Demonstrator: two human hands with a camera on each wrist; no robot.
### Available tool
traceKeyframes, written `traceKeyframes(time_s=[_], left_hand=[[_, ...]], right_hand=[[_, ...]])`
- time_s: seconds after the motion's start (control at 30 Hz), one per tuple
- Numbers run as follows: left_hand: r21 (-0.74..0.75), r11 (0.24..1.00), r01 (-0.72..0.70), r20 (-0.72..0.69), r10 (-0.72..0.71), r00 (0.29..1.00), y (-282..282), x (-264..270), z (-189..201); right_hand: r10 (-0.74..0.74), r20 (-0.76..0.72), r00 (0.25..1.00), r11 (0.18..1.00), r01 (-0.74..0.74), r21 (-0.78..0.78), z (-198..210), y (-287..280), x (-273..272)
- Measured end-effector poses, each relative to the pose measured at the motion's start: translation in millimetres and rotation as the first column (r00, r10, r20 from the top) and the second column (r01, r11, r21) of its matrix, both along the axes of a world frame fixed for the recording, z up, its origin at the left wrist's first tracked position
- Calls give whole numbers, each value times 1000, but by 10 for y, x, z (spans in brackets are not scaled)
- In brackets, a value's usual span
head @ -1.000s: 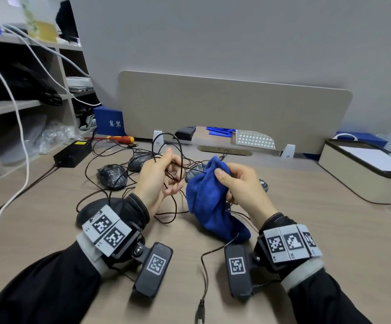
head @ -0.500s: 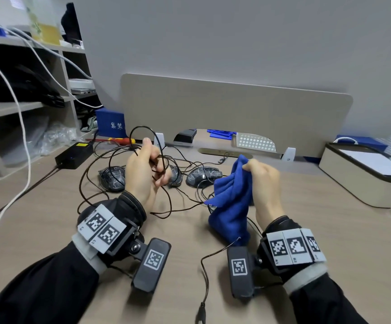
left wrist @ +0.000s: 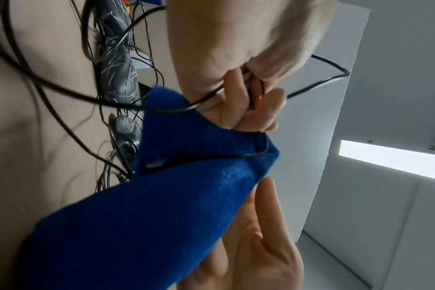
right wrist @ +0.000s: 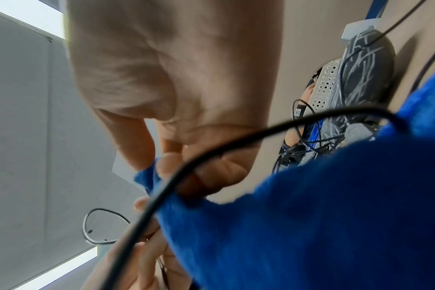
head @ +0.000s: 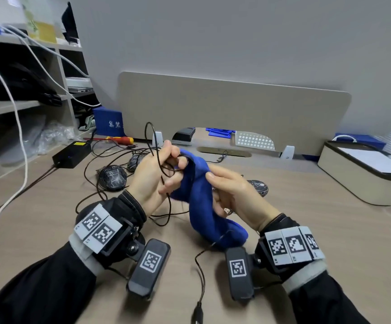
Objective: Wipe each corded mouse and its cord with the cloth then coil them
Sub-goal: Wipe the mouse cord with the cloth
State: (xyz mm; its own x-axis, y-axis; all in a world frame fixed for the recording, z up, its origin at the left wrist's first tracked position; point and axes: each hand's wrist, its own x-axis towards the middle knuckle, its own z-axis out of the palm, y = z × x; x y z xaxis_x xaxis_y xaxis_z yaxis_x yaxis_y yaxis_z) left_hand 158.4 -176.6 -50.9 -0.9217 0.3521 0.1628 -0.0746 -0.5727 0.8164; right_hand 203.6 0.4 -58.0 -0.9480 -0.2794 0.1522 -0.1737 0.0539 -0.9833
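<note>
Head view, item: cord (head: 158, 164), looped, pinched in left hand (head: 153, 177) for feeding; right hand (head: 230, 195), at 3 o'clock, grasps cloth (head: 201, 206) folded to wipe it.

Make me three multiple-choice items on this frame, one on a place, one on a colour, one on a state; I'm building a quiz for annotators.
1. Where does the red-and-yellow screwdriver lie?
A. at the far left of the desk, before the divider
B. inside the beige box
C. in the right hand

2. What colour is the cloth?
A. white
B. blue
C. green

3. What is the left hand doing?
A. resting flat on the desk
B. holding a mouse
C. gripping loops of black cord

Key:
1 A: the screwdriver lies on the desk near the blue box.
2 B: the cloth, held by the right hand, is blue.
3 C: the left hand has its fingers curled round the cord; the mice lie on the desk.
</note>
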Motion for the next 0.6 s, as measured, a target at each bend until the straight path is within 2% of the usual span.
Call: traceKeyframes(time_s=[0.1,0.23,0.4,0.5,0.6], left_hand=[[-18,998,-68,-16,68,998,-14,-28,-23],[-32,996,-84,-24,84,996,-28,-30,-22],[12,985,-172,-29,172,985,-42,-52,-27],[-49,991,-124,-32,123,992,-6,-21,-33],[-220,975,4,-33,-11,999,38,33,-45]], right_hand=[[98,57,994,994,-94,-59,-31,-11,2],[29,-17,999,999,-28,46,-52,-25,15],[-101,-122,987,992,109,60,-49,14,2],[-184,-203,962,978,200,60,-52,49,-32],[-134,-225,965,983,157,90,-63,25,-21]])
